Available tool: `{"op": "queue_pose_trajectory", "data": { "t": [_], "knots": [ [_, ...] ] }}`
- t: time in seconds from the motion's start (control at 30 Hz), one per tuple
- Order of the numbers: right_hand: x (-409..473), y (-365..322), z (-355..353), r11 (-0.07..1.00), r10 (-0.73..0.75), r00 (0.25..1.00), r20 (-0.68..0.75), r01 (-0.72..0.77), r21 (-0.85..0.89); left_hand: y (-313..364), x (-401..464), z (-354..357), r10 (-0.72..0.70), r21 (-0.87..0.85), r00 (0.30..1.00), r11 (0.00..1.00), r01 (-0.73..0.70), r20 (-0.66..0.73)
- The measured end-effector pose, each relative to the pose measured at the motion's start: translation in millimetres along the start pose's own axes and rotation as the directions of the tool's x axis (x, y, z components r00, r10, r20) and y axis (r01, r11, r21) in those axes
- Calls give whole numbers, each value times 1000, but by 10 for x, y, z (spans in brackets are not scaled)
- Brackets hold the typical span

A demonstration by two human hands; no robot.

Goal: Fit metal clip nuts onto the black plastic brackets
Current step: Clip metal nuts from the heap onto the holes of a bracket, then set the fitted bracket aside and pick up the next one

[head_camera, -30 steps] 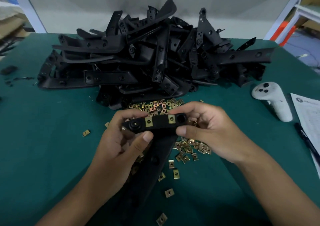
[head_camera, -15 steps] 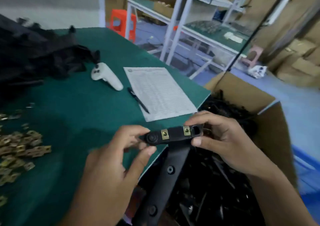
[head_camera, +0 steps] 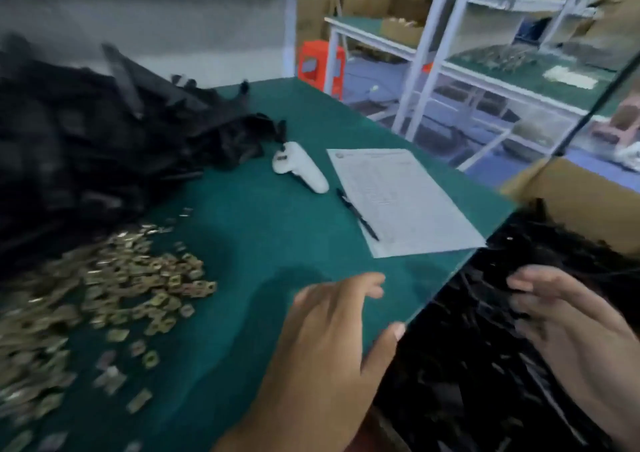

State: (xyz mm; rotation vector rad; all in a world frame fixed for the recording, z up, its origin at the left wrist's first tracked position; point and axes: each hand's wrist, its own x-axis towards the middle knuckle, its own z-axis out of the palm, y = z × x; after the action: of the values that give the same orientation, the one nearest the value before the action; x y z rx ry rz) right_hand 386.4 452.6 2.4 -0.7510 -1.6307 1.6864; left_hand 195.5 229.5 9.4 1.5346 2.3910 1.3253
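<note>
While both hands hold nothing, this looks like the gap between one bracket and the next. The left hand [head_camera: 332, 341] floats over the green table [head_camera: 263, 230], fingers loose. The right hand [head_camera: 561, 316] hangs open over the cardboard box [head_camera: 568, 202] of black parts; blur hides any finished piece. Next job: take a bracket from the black pile [head_camera: 86, 140], then a clip nut [head_camera: 114, 285]. The paper sheet [head_camera: 398, 199] has print too small to read.

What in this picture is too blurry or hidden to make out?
- Sheet of paper: print too small to read.
- Pile of brackets: motion blur merges the shapes.
- Cardboard box: contents a dark tangle.
- Right hand: blurred, grip unclear.
</note>
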Motion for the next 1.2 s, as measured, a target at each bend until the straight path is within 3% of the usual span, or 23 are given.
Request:
{"op": "queue_pose_trajectory", "data": {
  "t": [0.1, 0.2, 0.27, 0.33, 0.43, 0.57, 0.67, 0.77, 0.83, 0.93, 1.03, 1.13, 1.2],
  "knots": [
    [160, 373, 575, 970, -23, 972, 235, 79, -229, -386, -321, -547, -92, 204, 989, 972, 115, -118],
    [336, 387, 1487, 785, -29, 870, 492, 325, -528, -757, -822, -1035, -279, 464, 941, 819, 337, -190],
    [379, 307, 2004, 734, 29, 791, 612, 398, -550, -936, -1126, -1247, -478, 615, 844, 597, 515, -243],
    [485, 256, 2547, 750, -3, 747, 665, 441, -492, -1066, -1323, -1313, -585, 679, 754, 426, 598, -297],
    [796, 252, 3202, 761, -84, 759, 646, 467, -450, -1208, -1371, -1335, -670, 660, 681, 372, 653, -296],
    [1075, 274, 3932, 696, -203, 756, 622, 558, -452, -1406, -1207, -1293, -652, 655, 697, 392, 646, -297],
    [1245, 291, 4351, 547, -300, 756, 582, 636, -544, -1523, -985, -1300, -628, 601, 699, 426, 676, -341],
    [1359, 279, 4577, 412, -285, 772, 568, 634, -655, -1616, -856, -1311, -530, 565, 752, 506, 651, -392],
    [1367, 245, 4584, 371, -383, 763, 521, 644, -669, -1677, -872, -1309, -423, 546, 798, 583, 602, -429],
    [1333, 106, 4402, 471, -596, 710, 376, 688, -552, -1689, -903, -1346, -294, 442, 811, 719, 537, -506],
    [1125, -90, 4139, 557, -740, 624, 251, 778, -292, -1683, -875, -1385, -262, 296, 753, 803, 517, -604],
    [676, -156, 3959, 747, -625, 696, 353, 664, 14, -1656, -845, -1385, -252, 156, 703, 873, 461, -665],
    [419, -151, 3952, 913, -396, 758, 519, 387, 132, -1613, -844, -1400, -290, 16, 643, 905, 426, -709]
  ]
}}
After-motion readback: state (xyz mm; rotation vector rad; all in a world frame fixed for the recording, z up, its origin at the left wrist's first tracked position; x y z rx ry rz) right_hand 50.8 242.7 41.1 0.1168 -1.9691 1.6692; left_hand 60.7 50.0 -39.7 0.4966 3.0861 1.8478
